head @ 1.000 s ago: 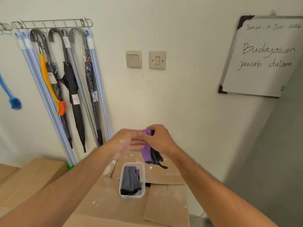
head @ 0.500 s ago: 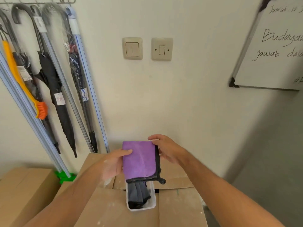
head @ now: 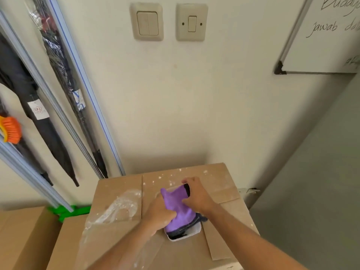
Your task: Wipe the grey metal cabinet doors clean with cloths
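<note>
Purple cloth [head: 178,209]: gripped by left hand [head: 158,216] and right hand [head: 196,194], fingers curled round it, over white tray [head: 191,233]. Whiteboard [head: 327,36]: "jawab".

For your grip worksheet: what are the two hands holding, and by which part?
Both hold the purple cloth over the white tub: left hand grips its left side, right hand its upper right edge.

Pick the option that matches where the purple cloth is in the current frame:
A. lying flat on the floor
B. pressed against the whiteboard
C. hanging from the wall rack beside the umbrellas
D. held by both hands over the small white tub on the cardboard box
D: the left hand and right hand both grip the purple cloth directly over the white tub, which sits on the cardboard box.
</note>
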### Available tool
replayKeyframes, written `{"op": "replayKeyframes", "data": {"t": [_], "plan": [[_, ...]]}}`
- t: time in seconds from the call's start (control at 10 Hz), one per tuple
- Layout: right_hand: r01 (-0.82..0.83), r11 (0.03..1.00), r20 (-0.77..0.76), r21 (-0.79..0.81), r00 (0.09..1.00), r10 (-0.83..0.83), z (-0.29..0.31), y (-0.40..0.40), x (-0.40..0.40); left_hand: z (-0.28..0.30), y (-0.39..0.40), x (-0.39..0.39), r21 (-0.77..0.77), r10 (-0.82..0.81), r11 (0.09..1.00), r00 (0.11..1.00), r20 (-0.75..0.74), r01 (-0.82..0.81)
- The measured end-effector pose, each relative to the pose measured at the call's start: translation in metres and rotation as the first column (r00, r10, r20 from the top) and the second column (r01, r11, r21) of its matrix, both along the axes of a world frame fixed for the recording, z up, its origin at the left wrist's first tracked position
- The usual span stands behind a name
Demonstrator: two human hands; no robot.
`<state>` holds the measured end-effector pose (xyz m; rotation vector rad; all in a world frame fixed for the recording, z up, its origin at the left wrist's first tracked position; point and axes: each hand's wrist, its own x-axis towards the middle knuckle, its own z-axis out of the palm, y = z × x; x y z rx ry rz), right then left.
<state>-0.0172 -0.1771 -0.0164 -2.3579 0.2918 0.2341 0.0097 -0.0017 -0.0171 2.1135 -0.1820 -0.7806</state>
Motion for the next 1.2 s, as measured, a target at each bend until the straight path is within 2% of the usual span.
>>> {"op": "replayKeyframes", "data": {"t": [0.1, 0.2, 0.3, 0.4, 0.5, 0.7, 0.8, 0.9, 1.0, 1.1, 1.2], "plan": [[-0.026, 0.985, 0.101, -0.172, 0.994, 0.044, -0.007, 0.004, -0.006, -0.007, 0.0, -0.002, 0.349, -0.249, 0.928, 0.91, 0.331, 0.128], [-0.174, 0.872, 0.129, -0.457, 0.957, 0.258, -0.001, 0.002, -0.013, -0.013, 0.006, -0.002, 0.587, -0.513, 0.794, 0.692, 0.508, 0.157], [-0.382, 0.735, -0.029, -0.561, 0.896, 0.444, 0.0, -0.002, -0.021, -0.024, 0.012, 0.003, 0.595, -0.643, 0.74, 0.588, 0.49, 0.314], [-0.47, 0.597, -0.15, -0.651, 0.85, 0.506, -0.012, -0.003, -0.028, -0.033, 0.018, 0.001, 0.594, -0.687, 0.708, 0.569, 0.453, 0.381], [-0.453, 0.529, -0.151, -0.717, 0.842, 0.517, -0.016, 0.001, -0.03, -0.039, 0.019, 0.003, 0.591, -0.685, 0.707, 0.585, 0.435, 0.389], [-0.436, 0.552, -0.091, -0.711, 0.836, 0.542, -0.014, -0.003, -0.018, -0.021, 0.023, 0.011, 0.532, -0.66, 0.738, 0.607, 0.443, 0.415], [-0.476, 0.484, -0.133, -0.734, 0.8, 0.585, -0.041, 0.008, -0.019, -0.025, 0.024, 0.007, 0.56, -0.701, 0.695, 0.598, 0.387, 0.452], [-0.492, 0.512, -0.137, -0.705, 0.802, 0.582, -0.047, 0.01, -0.016, -0.025, 0.02, 0.012, 0.579, -0.722, 0.673, 0.579, 0.379, 0.46], [-0.466, 0.568, -0.04, -0.679, 0.795, 0.605, -0.04, 0.003, -0.018, -0.017, 0.018, 0.018, 0.601, -0.745, 0.645, 0.562, 0.358, 0.473], [-0.418, 0.679, 0.079, -0.603, 0.816, 0.573, -0.021, 0.004, -0.022, -0.007, 0.017, 0.024, 0.561, -0.726, 0.676, 0.56, 0.399, 0.477], [-0.297, 0.751, 0.183, -0.59, 0.856, 0.483, -0.007, 0.004, -0.012, 0.006, 0.012, 0.035, 0.514, -0.668, 0.74, 0.563, 0.487, 0.433]]}}
